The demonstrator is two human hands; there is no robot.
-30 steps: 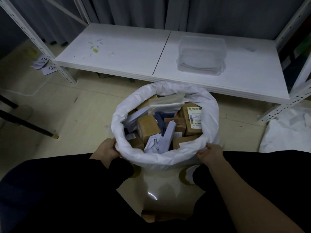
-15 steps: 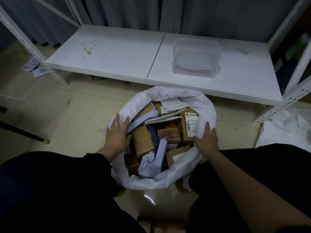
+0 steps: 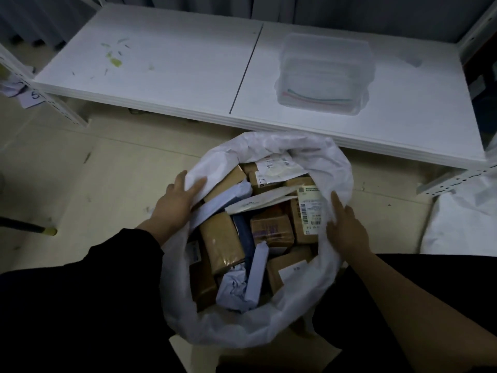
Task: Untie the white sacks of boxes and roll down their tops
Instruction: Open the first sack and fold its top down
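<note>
A white sack (image 3: 269,323) stands open on the floor between my knees, its top rolled down into a thick rim. Inside lie several brown cardboard boxes (image 3: 222,242) and pale blue parcels (image 3: 255,273), some with white barcode labels. My left hand (image 3: 174,203) lies on the sack's left rim, fingers stretched along it and the thumb over the fold. My right hand (image 3: 345,227) rests on the right rim with its fingers straight and pointing away from me.
A low white shelf (image 3: 188,76) on a metal rack runs across just behind the sack, with a clear plastic tub (image 3: 325,74) on it. Another white sack (image 3: 462,224) lies at the right. A dark pole with a yellow tip (image 3: 49,231) crosses the floor at left.
Both hands have left the near rim and slid up the sack's sides to the left and right rim. The view has moved closer to the sack.
</note>
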